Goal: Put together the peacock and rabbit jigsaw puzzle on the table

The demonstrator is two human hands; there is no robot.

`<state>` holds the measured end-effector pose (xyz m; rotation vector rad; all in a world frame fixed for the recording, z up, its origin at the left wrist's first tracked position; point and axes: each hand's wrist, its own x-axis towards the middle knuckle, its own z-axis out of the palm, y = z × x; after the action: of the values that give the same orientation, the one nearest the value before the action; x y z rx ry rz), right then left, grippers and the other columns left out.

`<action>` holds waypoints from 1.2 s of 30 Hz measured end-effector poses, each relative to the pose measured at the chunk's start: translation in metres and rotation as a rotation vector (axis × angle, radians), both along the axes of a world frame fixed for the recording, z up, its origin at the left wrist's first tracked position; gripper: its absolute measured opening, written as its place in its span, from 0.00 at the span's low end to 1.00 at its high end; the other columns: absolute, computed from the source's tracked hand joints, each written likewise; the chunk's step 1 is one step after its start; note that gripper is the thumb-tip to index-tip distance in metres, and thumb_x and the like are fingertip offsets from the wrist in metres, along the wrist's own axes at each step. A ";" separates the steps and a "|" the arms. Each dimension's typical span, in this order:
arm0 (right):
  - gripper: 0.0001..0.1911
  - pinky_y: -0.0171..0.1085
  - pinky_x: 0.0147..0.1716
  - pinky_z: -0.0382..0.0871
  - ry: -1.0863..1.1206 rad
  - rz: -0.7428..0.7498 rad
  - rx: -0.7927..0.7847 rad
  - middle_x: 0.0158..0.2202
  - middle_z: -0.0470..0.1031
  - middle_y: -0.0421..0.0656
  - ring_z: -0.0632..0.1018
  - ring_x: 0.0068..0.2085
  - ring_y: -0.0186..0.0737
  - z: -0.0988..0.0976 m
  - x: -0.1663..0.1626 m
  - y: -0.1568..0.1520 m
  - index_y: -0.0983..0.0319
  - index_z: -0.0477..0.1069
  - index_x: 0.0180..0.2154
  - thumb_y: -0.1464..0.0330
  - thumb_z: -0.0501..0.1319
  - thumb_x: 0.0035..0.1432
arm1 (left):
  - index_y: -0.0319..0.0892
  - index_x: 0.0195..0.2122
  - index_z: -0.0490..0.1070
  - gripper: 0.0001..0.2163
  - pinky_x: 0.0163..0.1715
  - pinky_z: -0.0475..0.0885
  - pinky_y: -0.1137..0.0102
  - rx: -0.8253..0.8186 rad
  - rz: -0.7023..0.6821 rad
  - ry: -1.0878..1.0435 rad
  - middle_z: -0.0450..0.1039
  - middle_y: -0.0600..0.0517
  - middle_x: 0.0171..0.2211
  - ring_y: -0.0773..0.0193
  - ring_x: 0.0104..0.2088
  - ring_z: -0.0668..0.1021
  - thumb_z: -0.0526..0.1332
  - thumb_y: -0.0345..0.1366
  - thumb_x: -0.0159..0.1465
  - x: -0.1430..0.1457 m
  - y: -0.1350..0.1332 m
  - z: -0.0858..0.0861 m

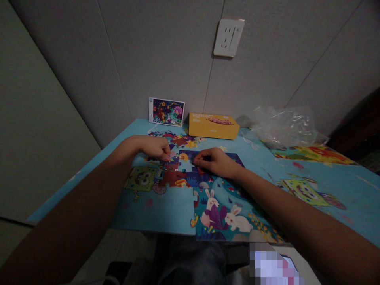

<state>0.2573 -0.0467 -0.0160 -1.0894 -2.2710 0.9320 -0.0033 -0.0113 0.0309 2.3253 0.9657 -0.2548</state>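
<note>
A partly assembled jigsaw puzzle (219,209) with white rabbits lies on a blue cartoon tablecloth (154,206). My left hand (154,147) rests at the puzzle's upper left edge, fingers curled and pinched on a small puzzle piece (172,155). Knuckles up, my right hand (215,161) presses down on the puzzle's upper middle with its fingers bent. Both hands sit close together, a small gap between them. Several loose pieces (185,140) lie just beyond the hands.
A yellow box (213,126) and a reference picture card (166,111) stand at the back against the wall. Crumpled clear plastic (286,126) lies at the back right. A wall socket (228,37) is above. The table's front edge is near my lap.
</note>
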 end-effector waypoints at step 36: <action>0.11 0.33 0.28 0.61 -0.062 -0.053 0.096 0.25 0.74 0.41 0.71 0.26 0.33 -0.003 0.005 0.006 0.66 0.78 0.32 0.65 0.61 0.56 | 0.42 0.36 0.75 0.07 0.26 0.58 0.72 0.569 0.429 0.005 0.73 0.54 0.25 0.66 0.26 0.72 0.63 0.36 0.56 0.006 0.015 -0.012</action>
<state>0.2623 -0.0412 -0.0192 -1.1456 -2.2991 0.7701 0.0032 0.0032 0.0192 2.5124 1.6753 0.2187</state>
